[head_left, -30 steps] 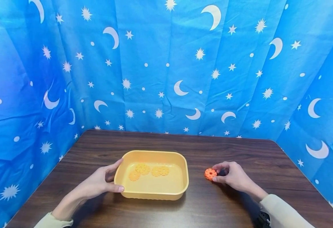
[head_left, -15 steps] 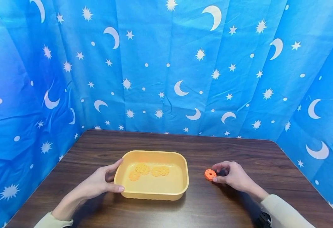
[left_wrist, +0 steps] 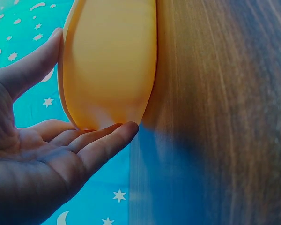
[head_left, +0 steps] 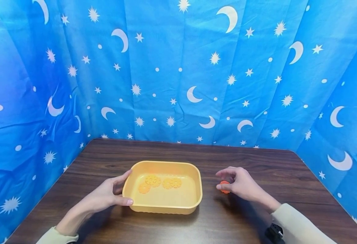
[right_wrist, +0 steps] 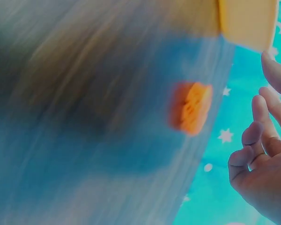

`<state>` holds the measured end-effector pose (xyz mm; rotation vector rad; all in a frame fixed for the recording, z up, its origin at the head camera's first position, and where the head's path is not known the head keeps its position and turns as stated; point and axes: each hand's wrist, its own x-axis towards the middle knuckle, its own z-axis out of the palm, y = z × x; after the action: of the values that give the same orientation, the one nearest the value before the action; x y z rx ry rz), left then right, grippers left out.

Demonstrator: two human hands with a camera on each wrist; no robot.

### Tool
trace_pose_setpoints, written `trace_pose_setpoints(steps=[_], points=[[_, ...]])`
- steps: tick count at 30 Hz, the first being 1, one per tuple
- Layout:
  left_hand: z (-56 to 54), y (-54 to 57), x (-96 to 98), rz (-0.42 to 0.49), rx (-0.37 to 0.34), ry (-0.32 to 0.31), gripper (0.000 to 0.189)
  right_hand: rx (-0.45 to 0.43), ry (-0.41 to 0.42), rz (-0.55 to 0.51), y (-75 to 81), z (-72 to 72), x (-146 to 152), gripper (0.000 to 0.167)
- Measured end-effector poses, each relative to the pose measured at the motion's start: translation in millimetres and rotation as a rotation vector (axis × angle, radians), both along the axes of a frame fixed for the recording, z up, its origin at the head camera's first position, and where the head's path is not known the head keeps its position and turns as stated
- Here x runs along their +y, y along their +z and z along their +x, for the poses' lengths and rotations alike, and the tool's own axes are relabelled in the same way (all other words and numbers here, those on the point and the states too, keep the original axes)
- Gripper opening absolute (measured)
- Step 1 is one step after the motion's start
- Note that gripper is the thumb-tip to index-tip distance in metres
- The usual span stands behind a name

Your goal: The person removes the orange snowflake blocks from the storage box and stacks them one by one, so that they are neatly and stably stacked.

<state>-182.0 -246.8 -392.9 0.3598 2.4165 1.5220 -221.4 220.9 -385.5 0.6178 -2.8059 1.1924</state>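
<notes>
A yellow plastic bin (head_left: 163,200) stands on the table, holding several flat yellow notched discs (head_left: 150,180). My left hand (head_left: 103,195) holds the bin's left end, thumb at the near corner and fingers at the far one; in the left wrist view the fingers (left_wrist: 107,145) lie against its outer wall. Right of the bin, a short stack of orange notched discs (right_wrist: 195,108) rests on the table. My right hand (head_left: 242,183) hovers just over the stack, partly covering it in the head view. The right wrist view shows nothing between its thumb and fingers, apart from the stack.
The dark wood-grain table (head_left: 178,230) runs back to a blue curtain (head_left: 166,67) with white moons and stars, which hangs behind it and along both sides. A black wrist strap (head_left: 274,232) shows at the right sleeve.
My right hand has let go of the orange disc stack, lifted and moved a little leftward over it. The left hand and the bin have stayed in place.
</notes>
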Motion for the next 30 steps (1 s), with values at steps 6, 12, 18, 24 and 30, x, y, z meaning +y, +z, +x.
trace_pose_setpoints(steps=[6, 12, 18, 24, 30], points=[[0.1, -0.3, 0.0, 0.003, -0.001, 0.003, 0.108, 0.028, 0.052, -0.008, 10.5, -1.1, -21.7, 0.035], [-0.4, 0.3, 0.9, -0.004, -0.003, 0.008, 0.108, 0.054, 0.112, -0.019, 18.1, -4.5, -41.6, 0.035], [-1.5, 1.5, 1.4, -0.002, -0.002, 0.008, 0.108, 0.111, 0.192, -0.031, 22.6, -8.4, -62.1, 0.032], [-0.8, 0.6, 1.3, -0.012, -0.011, 0.019, 0.109, 0.116, 0.238, -0.014, 24.8, -9.5, -84.5, 0.033], [0.1, -0.4, 1.4, -0.017, -0.014, 0.024, 0.109, 0.12, 0.32, 0.021, 21.6, -12.2, -107.1, 0.034]])
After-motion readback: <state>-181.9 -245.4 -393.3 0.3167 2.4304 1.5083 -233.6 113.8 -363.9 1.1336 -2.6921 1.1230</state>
